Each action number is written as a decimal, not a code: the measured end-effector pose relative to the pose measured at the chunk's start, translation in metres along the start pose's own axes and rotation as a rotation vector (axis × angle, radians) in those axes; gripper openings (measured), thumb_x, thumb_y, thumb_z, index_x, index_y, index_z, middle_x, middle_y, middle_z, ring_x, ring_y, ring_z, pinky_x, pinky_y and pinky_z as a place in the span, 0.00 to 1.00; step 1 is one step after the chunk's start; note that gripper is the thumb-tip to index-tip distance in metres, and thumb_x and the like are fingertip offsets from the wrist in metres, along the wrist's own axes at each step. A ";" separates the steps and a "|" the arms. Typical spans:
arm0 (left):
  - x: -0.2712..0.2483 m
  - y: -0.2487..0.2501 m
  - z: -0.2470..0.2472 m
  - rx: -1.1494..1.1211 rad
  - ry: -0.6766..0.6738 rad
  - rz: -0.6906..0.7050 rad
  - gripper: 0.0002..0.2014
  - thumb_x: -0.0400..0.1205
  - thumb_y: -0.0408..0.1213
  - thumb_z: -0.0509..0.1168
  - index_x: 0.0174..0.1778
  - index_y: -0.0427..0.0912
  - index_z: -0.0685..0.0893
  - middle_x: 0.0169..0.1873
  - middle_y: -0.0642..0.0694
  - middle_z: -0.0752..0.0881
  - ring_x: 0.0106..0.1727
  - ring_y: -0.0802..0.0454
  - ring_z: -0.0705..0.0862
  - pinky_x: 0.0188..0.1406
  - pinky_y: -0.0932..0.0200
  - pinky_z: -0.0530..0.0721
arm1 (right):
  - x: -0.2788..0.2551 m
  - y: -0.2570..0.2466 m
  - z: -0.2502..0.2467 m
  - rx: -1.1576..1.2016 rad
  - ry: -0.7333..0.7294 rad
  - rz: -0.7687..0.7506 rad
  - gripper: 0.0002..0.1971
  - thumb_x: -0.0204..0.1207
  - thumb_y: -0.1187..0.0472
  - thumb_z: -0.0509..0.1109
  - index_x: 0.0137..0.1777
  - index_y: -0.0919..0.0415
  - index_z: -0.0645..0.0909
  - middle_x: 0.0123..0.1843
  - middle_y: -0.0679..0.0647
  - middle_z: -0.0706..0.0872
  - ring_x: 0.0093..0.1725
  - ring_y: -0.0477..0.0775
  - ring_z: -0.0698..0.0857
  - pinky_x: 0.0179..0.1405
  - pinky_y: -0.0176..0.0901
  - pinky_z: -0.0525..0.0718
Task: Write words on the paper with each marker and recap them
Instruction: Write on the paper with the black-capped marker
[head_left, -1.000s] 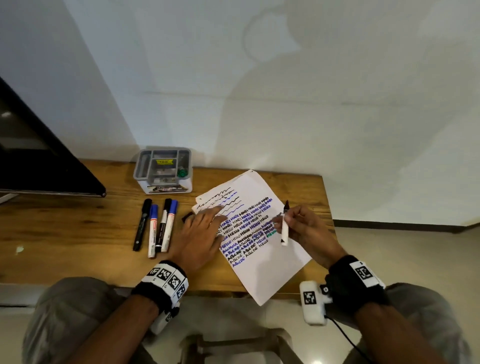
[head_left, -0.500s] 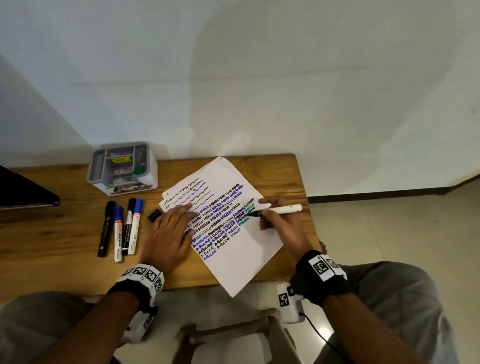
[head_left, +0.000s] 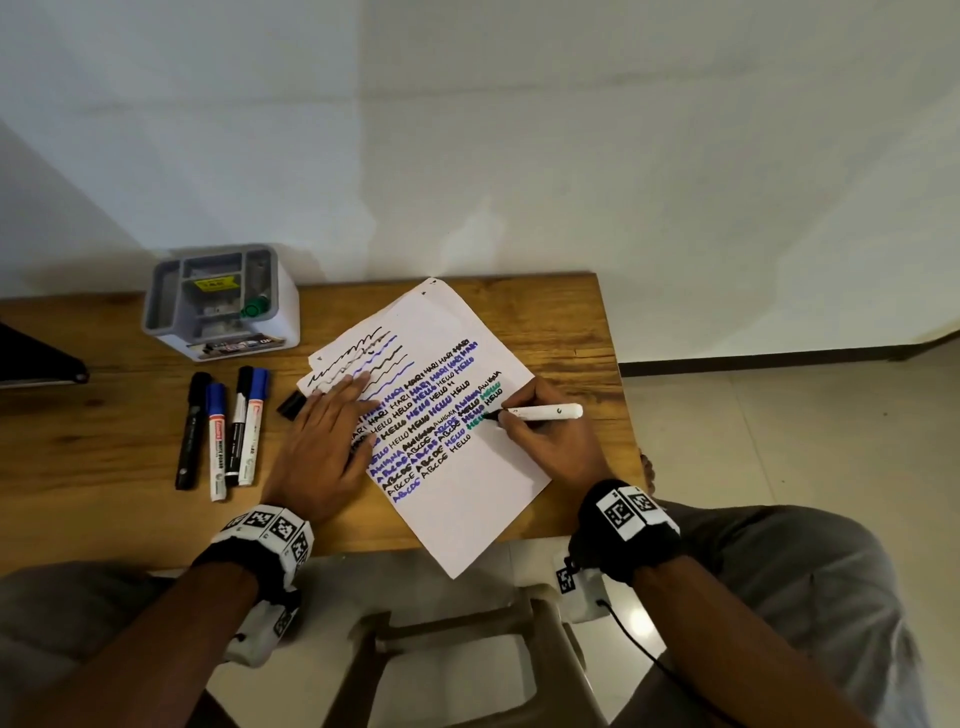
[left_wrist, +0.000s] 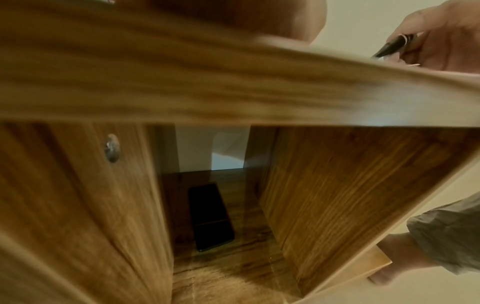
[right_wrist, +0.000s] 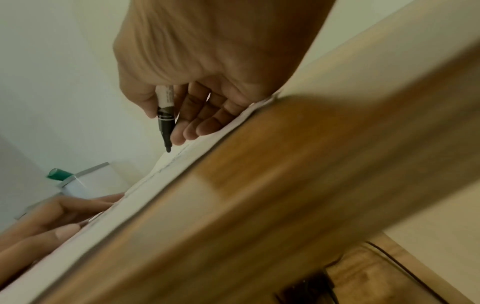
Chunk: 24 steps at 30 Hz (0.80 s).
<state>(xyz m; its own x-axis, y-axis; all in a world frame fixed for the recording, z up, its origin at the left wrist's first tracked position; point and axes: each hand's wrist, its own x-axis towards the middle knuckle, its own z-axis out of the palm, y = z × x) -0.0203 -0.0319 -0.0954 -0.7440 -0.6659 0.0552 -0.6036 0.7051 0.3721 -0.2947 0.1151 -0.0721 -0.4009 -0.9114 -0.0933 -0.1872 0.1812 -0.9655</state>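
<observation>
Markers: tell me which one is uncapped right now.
The white marker in the right hand, its black tip on the paper. The four markers lying left of the left hand all wear caps.

A second ago the right hand (head_left: 553, 441) held the uncapped marker (head_left: 540, 412) upright, tip in the air, clear of the writing. Since then it has swung the marker down flat, barrel pointing off to the right, and brought the tip onto the paper (head_left: 467, 488) at the end of the green word in the lower lines (half a second back it was already about there). The hand itself has settled lower, its heel on the sheet. The person's head has also turned rightward, so more floor shows.
</observation>
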 end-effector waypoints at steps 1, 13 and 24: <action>0.000 0.000 0.000 0.000 0.000 0.002 0.24 0.85 0.50 0.52 0.73 0.45 0.75 0.84 0.46 0.67 0.86 0.50 0.61 0.87 0.44 0.53 | 0.000 -0.001 0.000 -0.002 0.014 -0.007 0.05 0.79 0.62 0.78 0.48 0.59 0.84 0.49 0.46 0.92 0.47 0.48 0.90 0.42 0.42 0.89; 0.001 -0.001 0.000 0.003 0.002 -0.006 0.22 0.85 0.49 0.54 0.73 0.46 0.75 0.84 0.47 0.67 0.86 0.50 0.61 0.86 0.44 0.54 | -0.005 0.004 0.016 -0.053 -0.021 -0.113 0.07 0.73 0.69 0.81 0.43 0.63 0.84 0.42 0.49 0.90 0.38 0.47 0.86 0.36 0.34 0.84; 0.002 -0.002 0.000 -0.004 0.002 -0.007 0.23 0.84 0.49 0.54 0.73 0.45 0.75 0.83 0.46 0.68 0.85 0.49 0.62 0.86 0.42 0.56 | -0.004 0.009 0.016 -0.083 0.000 -0.107 0.09 0.71 0.69 0.81 0.40 0.65 0.82 0.37 0.52 0.88 0.32 0.45 0.82 0.32 0.35 0.80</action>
<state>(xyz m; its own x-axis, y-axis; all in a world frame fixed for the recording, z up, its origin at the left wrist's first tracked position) -0.0209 -0.0349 -0.0956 -0.7389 -0.6716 0.0546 -0.6079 0.6994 0.3759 -0.2808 0.1143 -0.0845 -0.3749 -0.9270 0.0097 -0.3028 0.1126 -0.9464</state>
